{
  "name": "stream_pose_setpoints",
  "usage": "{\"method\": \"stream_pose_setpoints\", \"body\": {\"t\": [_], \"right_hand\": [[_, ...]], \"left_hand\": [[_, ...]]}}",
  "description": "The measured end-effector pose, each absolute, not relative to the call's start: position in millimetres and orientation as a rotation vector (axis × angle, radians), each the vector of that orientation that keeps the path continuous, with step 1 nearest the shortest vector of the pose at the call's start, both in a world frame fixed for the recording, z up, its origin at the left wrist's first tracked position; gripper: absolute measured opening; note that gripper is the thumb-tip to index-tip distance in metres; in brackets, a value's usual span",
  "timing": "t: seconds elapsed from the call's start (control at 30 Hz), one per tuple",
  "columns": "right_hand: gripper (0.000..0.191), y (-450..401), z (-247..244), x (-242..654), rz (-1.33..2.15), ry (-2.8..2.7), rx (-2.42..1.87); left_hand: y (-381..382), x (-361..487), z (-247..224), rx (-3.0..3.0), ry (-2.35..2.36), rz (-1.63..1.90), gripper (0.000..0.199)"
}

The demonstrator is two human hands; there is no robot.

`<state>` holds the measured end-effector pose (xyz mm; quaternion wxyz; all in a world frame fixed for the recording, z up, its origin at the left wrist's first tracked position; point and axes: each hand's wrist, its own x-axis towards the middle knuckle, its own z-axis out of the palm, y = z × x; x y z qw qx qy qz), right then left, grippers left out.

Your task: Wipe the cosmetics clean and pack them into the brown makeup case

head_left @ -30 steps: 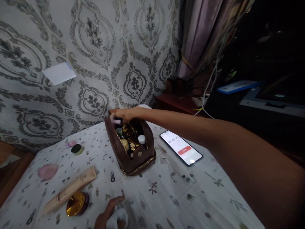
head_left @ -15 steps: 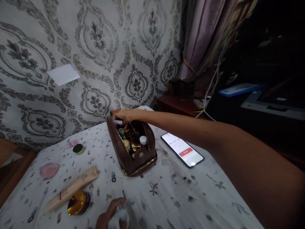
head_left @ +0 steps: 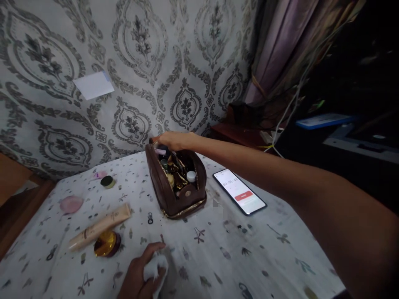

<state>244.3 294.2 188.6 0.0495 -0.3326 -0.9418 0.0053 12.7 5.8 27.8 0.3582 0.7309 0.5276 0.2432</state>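
Observation:
A brown leather-look cosmetic bag (head_left: 158,185) stands unzipped on the patterned cloth. Inside it lie several jars and bottles, among them a white-lidded jar (head_left: 191,176) and a pale pink item (head_left: 160,152). My right hand (head_left: 176,141) reaches across to the far end of the bag, its fingers closed at the rim by the zipper; the fingertips are partly hidden. Low in the view, my left hand (head_left: 140,270) is curled round a crumpled white tissue (head_left: 156,268), with the index finger pointing out above the cloth.
On the left lie a beige squeeze tube (head_left: 101,226), a gold-lidded jar (head_left: 107,243), a dark green-lidded jar (head_left: 107,182) and a pink round item (head_left: 71,204). A lit phone (head_left: 240,192) rests right of the bag. Patterned wall (head_left: 134,74) stands behind; white cables (head_left: 293,99) hang at right.
The view has shifted, so everything sits a little higher and farther right. My right hand stays at the bag's far end; more of my left hand with the tissue shows.

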Motion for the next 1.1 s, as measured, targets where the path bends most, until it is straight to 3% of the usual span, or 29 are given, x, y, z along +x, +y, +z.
{"method": "stream_pose_setpoints", "body": {"t": [0.13,0.27,0.47,0.8,0.97,1.1], "right_hand": [[0.024,250.4,210.9,240.1,-0.131,-2.559,-1.31],[0.027,189.7,204.9,227.1,-0.115,-2.294,-0.981],[0.028,109.5,139.9,191.8,0.387,-2.473,-0.471],[0.024,101.2,53.2,123.1,1.314,-1.687,-0.843],[0.025,95.1,24.6,107.3,1.407,-1.61,-0.847],[0.023,88.4,13.7,109.7,1.425,-1.595,-0.867]], "left_hand": [[5.8,14.8,35.2,1.877,1.353,0.596,0.04],[2.9,17.3,42.7,1.816,1.341,0.591,0.042],[0.1,13.8,42.6,1.863,1.262,0.755,0.059],[10.3,-9.7,65.1,1.876,1.453,1.125,0.034],[36.7,-51.7,83.7,1.995,1.627,1.017,0.032],[99.8,-111.5,94.4,2.155,2.082,0.725,0.04]]}}
